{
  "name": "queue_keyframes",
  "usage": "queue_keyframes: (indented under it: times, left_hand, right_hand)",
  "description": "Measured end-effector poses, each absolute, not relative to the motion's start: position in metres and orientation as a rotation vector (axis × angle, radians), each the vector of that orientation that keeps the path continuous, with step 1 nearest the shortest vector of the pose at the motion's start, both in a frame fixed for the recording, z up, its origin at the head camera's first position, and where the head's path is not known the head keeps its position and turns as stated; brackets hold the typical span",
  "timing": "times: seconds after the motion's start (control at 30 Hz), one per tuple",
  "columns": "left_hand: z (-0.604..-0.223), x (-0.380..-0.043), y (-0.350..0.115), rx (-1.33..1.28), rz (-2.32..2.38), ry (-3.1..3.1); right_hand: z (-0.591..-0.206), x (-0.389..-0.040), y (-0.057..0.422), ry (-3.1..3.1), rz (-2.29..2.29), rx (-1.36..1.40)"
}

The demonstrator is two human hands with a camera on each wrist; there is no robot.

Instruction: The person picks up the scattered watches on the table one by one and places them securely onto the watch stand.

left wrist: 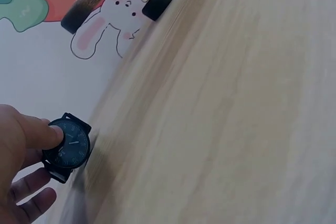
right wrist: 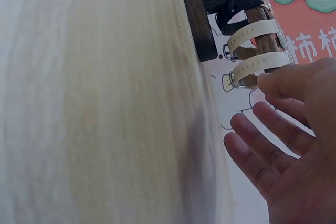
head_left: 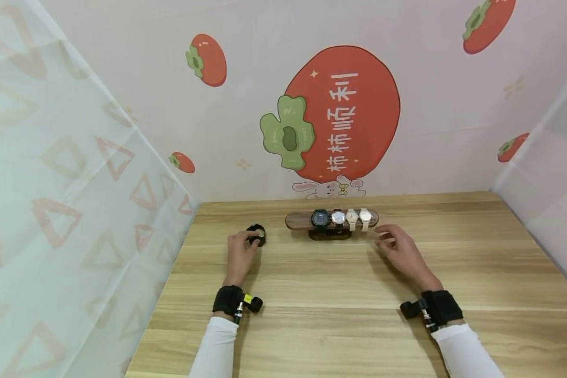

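My left hand (head_left: 239, 258) pinches a black wristwatch (left wrist: 76, 149) at the left of the table, its thumb lying on the dark dial. To the right, a wooden watch stand (head_left: 296, 221) bears several watches: a bulky dark one (head_left: 320, 219), one with a white dial and dark strap (head_left: 338, 217), and two cream-strapped ones (head_left: 352, 216) side by side. Beside the stand's right end is my right hand (head_left: 403, 254), fingers loosely bent with nothing held. In the right wrist view its thumb overlaps the outermost cream watch (right wrist: 257, 67); contact is unclear.
The wood-grain table (head_left: 312, 315) meets a back wall (head_left: 236, 131) printed with persimmons and a rabbit. A patterned side wall (head_left: 90, 210) borders the left, and a pale wall (head_left: 548, 173) the right. The stand's left part holds no watch.
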State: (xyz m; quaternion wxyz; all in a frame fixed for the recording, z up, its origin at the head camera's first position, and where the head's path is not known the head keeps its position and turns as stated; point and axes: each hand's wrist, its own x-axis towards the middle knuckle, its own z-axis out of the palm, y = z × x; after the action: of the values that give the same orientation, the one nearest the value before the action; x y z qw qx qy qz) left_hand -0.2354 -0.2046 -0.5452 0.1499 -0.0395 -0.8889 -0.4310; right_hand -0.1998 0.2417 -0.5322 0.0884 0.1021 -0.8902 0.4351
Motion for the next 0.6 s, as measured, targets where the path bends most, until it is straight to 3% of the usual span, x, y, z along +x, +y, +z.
queue_keyframes:
  times: [0.6]
  left_hand:
    - [-0.538, -0.228, -0.163, -0.219, -1.368, -2.536]
  right_hand:
    - [-0.54, -0.2, 0.22, -2.64, 1.324, 0.425]
